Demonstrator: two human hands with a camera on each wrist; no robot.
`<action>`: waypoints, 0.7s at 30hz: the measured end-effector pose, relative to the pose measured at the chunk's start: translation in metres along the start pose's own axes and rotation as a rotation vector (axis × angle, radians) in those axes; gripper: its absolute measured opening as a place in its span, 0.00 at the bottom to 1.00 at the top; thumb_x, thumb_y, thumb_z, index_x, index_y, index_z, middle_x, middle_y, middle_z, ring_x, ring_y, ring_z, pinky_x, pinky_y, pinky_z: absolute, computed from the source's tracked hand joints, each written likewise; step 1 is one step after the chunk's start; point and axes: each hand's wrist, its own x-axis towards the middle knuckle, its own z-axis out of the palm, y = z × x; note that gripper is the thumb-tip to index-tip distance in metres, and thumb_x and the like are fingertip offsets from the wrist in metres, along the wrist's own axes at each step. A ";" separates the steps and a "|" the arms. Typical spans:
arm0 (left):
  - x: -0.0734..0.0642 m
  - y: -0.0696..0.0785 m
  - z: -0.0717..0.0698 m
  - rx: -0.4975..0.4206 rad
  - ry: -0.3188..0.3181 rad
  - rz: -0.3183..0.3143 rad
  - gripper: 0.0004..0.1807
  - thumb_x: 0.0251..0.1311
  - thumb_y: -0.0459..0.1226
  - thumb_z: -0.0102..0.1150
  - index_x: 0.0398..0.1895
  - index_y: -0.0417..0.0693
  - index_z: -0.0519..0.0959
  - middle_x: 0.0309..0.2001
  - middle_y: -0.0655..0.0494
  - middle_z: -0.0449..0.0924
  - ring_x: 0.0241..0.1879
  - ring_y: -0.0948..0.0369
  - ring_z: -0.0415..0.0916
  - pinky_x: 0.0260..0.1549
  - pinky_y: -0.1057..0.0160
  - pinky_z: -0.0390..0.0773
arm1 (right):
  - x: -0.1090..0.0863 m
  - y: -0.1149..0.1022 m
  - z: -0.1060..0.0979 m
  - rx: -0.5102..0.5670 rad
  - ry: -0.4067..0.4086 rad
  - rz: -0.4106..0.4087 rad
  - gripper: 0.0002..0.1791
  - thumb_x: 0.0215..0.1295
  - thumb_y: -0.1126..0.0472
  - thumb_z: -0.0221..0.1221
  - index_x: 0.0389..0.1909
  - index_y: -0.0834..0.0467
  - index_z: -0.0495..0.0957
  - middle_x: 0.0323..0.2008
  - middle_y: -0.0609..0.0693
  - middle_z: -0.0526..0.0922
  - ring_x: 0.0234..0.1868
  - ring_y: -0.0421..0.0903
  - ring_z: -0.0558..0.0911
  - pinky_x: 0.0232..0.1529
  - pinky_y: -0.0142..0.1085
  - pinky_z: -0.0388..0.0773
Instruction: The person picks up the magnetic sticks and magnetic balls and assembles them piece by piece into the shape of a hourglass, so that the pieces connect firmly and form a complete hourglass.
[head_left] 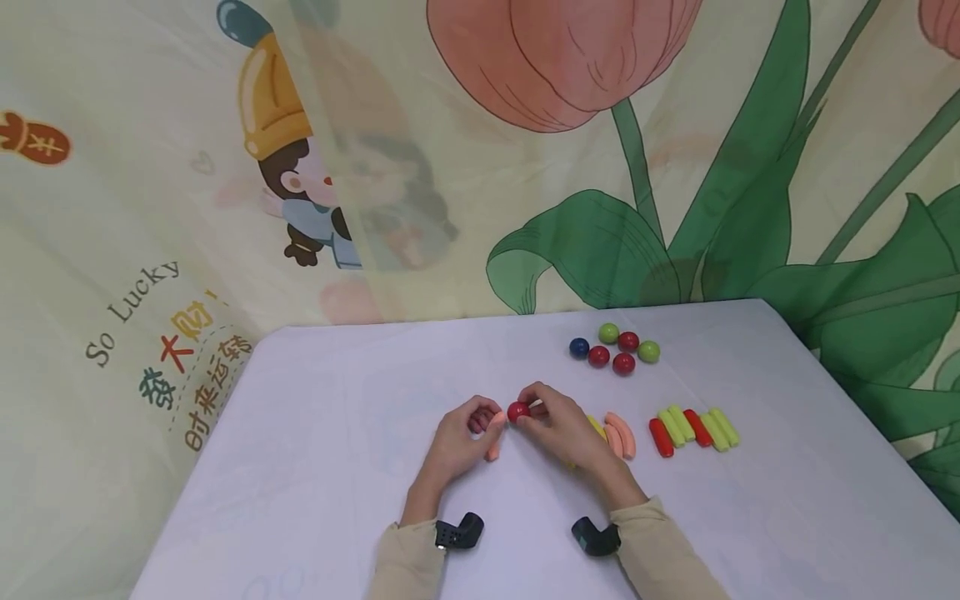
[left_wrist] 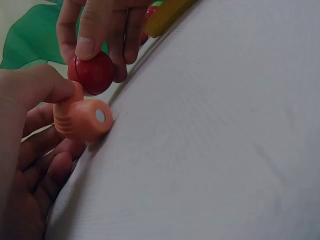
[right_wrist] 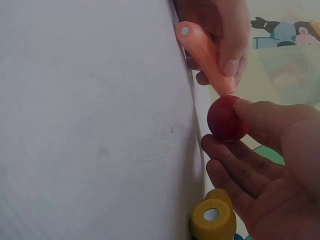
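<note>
My left hand (head_left: 459,437) pinches a curved orange magnetic rod (right_wrist: 206,59), its pale round magnet showing at the lower end in both wrist views. In my right hand (head_left: 566,429), a shiny red ball (head_left: 517,412) is pinched between thumb and fingers. The right wrist view shows the rod's upper end touching the ball or very close to it. Both pieces are brought together above the white table (head_left: 315,500). Yellow curved rods (head_left: 596,427) and orange curved rods (head_left: 619,435) lie just right of my right hand, the yellow ones partly hidden by it.
At the back right is a cluster of balls: a blue one (head_left: 579,348), green ones (head_left: 648,352) and red ones (head_left: 623,363). Farther right lies a row of straight red rods (head_left: 662,437) and light green rods (head_left: 718,432). A printed cloth (head_left: 420,292) hangs behind the table.
</note>
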 end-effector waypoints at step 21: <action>-0.002 0.002 0.005 0.001 0.144 0.044 0.09 0.52 0.36 0.66 0.37 0.55 0.79 0.32 0.61 0.77 0.33 0.65 0.69 0.30 0.70 0.69 | -0.007 0.002 -0.033 -0.126 -0.031 0.093 0.11 0.64 0.56 0.59 0.46 0.51 0.75 0.35 0.46 0.76 0.31 0.42 0.74 0.28 0.33 0.75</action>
